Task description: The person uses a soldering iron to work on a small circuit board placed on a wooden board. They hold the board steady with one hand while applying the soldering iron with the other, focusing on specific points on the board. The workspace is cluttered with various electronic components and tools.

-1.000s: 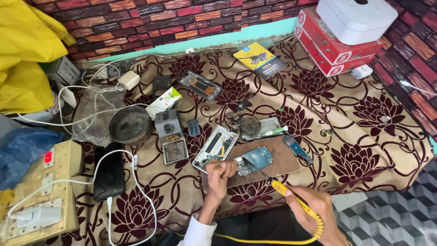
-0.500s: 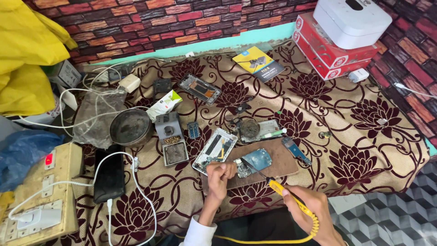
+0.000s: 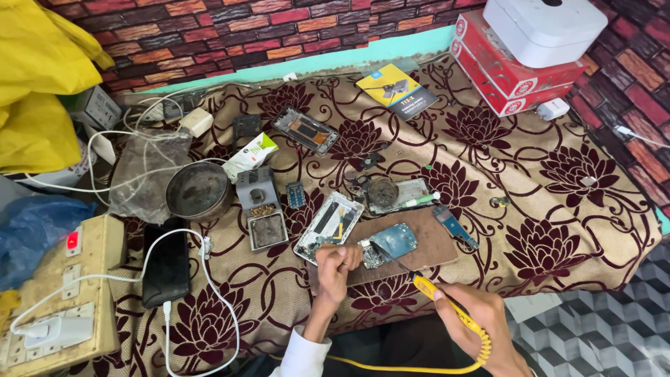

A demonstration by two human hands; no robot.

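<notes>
From the head view, I am looking down at a tabletop [image 3: 593, 230] covered in a brown cloth with dark red flowers. My right hand [image 3: 481, 328] is gripping a yellow soldering iron [image 3: 436, 297], its fingers clamped round the handle, and the dark tip is reaching up to the circuit board [image 3: 387, 244] lying on a brown work mat [image 3: 429, 244]. My left hand [image 3: 335, 265] is resting at the board's left edge with its fingers curled together; I cannot tell whether they are pinching a small tool or only pressing the board down.

Judging by how things lie, the work is sitting somewhere in the middle: the opened phone frame [image 3: 328, 223] is lying stripped just beside the mat, the board is out and under the iron, and nothing is being reassembled yet. A second phone frame [image 3: 306, 130], a round metal bowl [image 3: 197, 190], a grey iron stand [image 3: 259, 209] and a black phone [image 3: 166, 265] on a white cable are lying further left.
</notes>
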